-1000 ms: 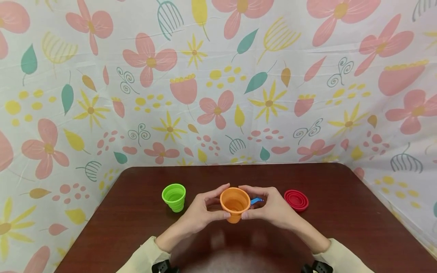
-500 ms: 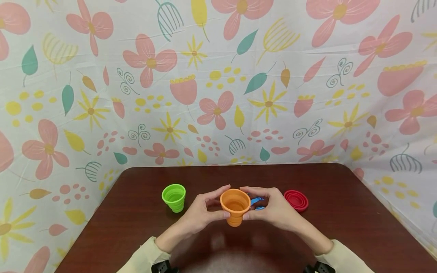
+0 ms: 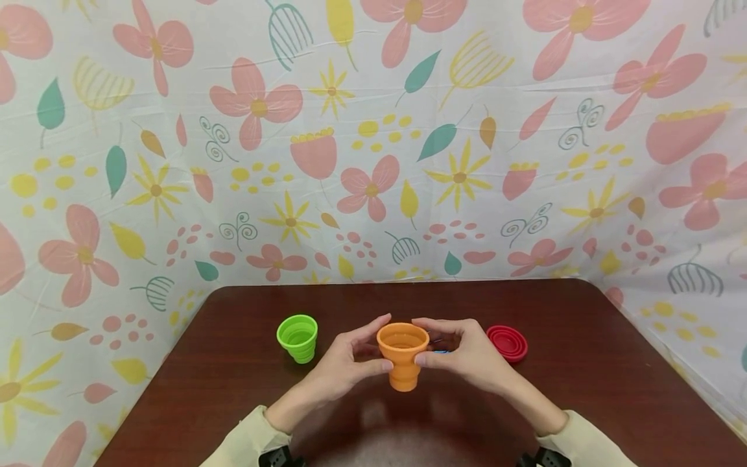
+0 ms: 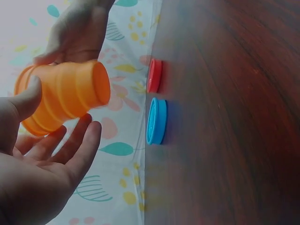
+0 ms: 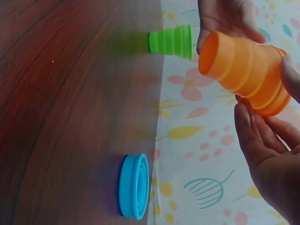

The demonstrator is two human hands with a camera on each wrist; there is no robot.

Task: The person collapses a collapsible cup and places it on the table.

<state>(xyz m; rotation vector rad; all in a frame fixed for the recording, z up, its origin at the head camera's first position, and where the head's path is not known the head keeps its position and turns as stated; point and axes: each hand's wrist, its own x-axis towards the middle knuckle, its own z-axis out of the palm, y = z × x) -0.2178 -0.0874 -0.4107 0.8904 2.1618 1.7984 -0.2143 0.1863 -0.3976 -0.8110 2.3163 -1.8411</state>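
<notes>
A dark table point(image 3: 233, 415) fills the lower frame of the head view. Above its middle, the left hand point(image 3: 343, 360) and right hand point(image 3: 467, 355) pinch the orange cup point(image 3: 404, 360) between thumbs and fingers, off the wood, apparently fully extended. The green cup point(image 3: 298, 337), left of centre, also stands extended; the red cup point(image 3: 506, 343), right of centre, and blue cup point(image 5: 134, 186), lower left in the right wrist view, are collapsed.

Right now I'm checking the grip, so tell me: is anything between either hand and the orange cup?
Nothing visible is: the left hand and right hand hold the orange cup directly, from either side. The blue cup lies on the table beyond the right hand, not between.
</notes>
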